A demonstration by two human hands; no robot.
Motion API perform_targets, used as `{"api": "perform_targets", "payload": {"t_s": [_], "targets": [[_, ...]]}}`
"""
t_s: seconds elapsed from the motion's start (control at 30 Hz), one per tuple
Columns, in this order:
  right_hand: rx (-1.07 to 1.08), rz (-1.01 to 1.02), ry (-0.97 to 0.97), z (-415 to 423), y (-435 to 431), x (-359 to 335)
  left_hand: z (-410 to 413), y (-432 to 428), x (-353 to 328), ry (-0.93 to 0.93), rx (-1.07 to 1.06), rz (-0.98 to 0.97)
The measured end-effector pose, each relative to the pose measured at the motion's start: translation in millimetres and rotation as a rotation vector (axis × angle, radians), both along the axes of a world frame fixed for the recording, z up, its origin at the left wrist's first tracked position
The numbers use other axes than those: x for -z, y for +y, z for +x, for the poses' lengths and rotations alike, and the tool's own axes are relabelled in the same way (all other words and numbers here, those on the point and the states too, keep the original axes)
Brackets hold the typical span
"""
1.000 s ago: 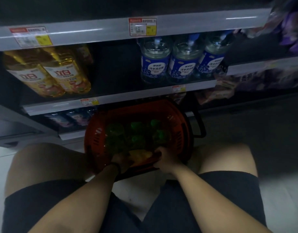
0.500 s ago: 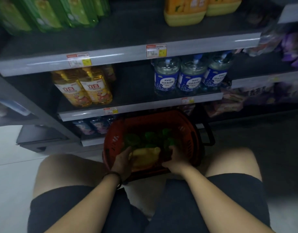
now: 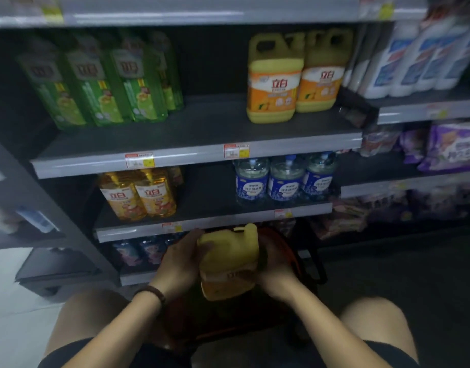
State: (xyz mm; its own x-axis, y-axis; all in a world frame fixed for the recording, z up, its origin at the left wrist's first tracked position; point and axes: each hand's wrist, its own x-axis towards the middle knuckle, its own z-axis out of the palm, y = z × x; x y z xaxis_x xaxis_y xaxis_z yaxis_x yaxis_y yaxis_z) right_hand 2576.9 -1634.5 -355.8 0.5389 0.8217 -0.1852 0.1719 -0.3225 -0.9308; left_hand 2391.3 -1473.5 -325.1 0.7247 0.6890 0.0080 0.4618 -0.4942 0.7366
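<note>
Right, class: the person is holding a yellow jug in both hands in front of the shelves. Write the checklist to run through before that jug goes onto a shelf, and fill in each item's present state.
1. Firm hold: left hand and right hand grip the yellow jug from either side. Ok.
2. Jug out of the basket: held above it. Ok.
3. Target found: two matching jugs stand on the shelf above. Ok.
4. Room to set it down: bare shelf to the left of those jugs. Ok.
5. Cap closed: too blurred. Cannot tell.
</note>
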Motion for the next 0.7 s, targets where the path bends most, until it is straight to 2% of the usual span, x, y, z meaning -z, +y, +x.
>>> {"api": "perform_targets", "payload": {"t_s": [0.1,0.27,0.43,0.5,0.6,0.7], "targets": [[-0.022,0.105,-0.034,13,-7,-34,19,8,-44,-0.072,0.027,0.017],[0.032,0.225,0.023,37,-14,-69,50,8,-107,-0.198,0.092,-0.036],[0.137,0.347,0.04,69,-18,-113,96,7,-168,-0.464,0.058,-0.165],[0.191,0.394,0.019,90,-16,-131,109,8,-175,-0.517,0.055,-0.228],[0.218,0.456,0.009,124,-13,-155,132,-5,-161,-0.574,0.111,-0.454],[0.245,0.485,-0.019,155,-8,-175,165,-17,-155,-0.582,0.183,-0.431]]}}
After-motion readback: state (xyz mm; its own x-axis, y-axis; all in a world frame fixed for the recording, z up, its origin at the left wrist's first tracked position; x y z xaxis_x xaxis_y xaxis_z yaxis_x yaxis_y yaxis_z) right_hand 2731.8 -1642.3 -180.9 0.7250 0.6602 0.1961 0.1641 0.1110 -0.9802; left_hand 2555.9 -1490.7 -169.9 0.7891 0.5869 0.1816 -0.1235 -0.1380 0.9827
